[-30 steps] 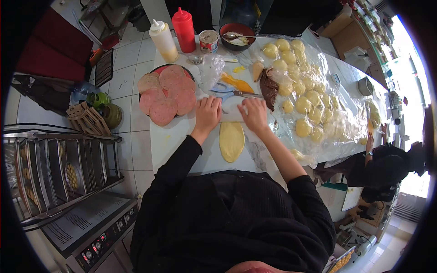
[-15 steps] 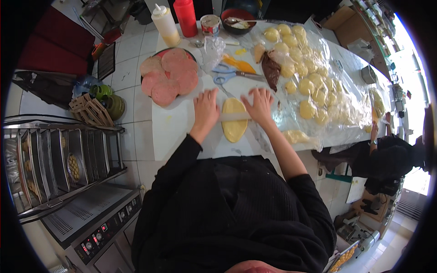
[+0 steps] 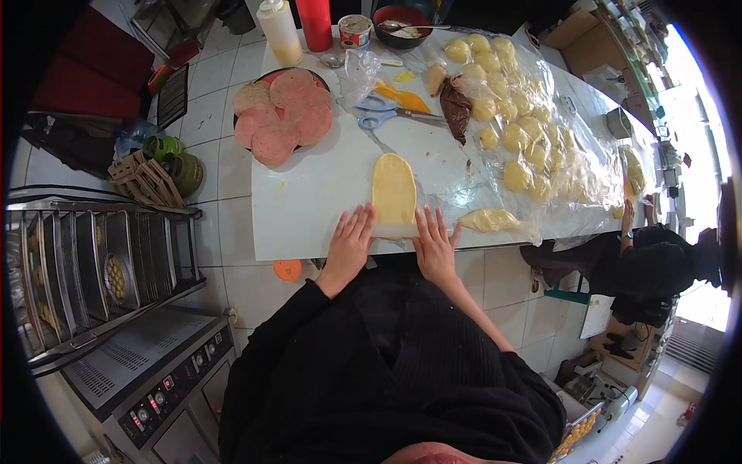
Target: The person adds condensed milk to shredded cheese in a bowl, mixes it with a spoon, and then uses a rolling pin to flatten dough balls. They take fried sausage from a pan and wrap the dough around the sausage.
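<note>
A flattened oblong piece of yellow dough (image 3: 394,189) lies on the white table in front of me. Across its near end rests a pale rolling pin (image 3: 394,231). My left hand (image 3: 353,238) lies over the pin's left end with its fingers stretched out. Over the right end is my right hand (image 3: 434,246), its fingers straight and slightly spread. Both palms sit near the table's front edge, and they hide the pin's ends. Right of my right hand is a plastic-wrapped lump of dough (image 3: 491,221).
Pink round meat slices (image 3: 274,143) lie on a plate at left. Scissors (image 3: 379,117), a brown-filled piping bag (image 3: 454,116), a squeeze bottle (image 3: 280,35) and a bowl (image 3: 394,39) stand farther back. Plastic-covered dough balls (image 3: 518,100) fill the right. Another person (image 3: 649,263) works at far right.
Both hands and the rolling pin have moved toward me, from the dough's middle to its near end. The dough looks longer and broader. The whole view has shifted slightly.
</note>
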Demonstrator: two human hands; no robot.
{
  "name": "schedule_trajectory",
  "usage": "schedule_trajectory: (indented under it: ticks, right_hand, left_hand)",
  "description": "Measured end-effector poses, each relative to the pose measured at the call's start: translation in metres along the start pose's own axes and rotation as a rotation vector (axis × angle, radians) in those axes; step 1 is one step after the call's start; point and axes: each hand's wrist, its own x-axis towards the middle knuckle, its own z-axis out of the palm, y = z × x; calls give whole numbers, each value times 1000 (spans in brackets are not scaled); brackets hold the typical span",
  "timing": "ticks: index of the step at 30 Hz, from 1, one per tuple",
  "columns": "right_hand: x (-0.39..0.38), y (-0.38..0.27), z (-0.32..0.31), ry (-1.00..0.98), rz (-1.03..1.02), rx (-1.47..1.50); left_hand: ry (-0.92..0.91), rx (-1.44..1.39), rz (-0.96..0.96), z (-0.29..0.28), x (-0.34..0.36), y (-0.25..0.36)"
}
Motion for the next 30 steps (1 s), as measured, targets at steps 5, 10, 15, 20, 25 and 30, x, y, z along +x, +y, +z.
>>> schedule_trajectory:
  ticks: [5,10,15,20,25,30]
  right_hand:
    - [0,20,-15,-117,8,155]
    - [84,30,-2,303,133,356]
    - [113,-21,39,88,-60,-49]
    - [104,-38,29,210,81,41]
    - [110,-5,5,-65,-7,357]
    - [171,134,-108,329,85,772]
  left_hand:
    - [147,-141,188,-12,-23,-7]
    - [284,-194,-10,-44,-47,-27]
    - [547,-100,-421,-64,-70,-73]
    - [695,-325,-626,-69,-45,-85]
    - [788,-697,-629,-62,6,-63]
    - [856,-848,-636,-45,38,-35]
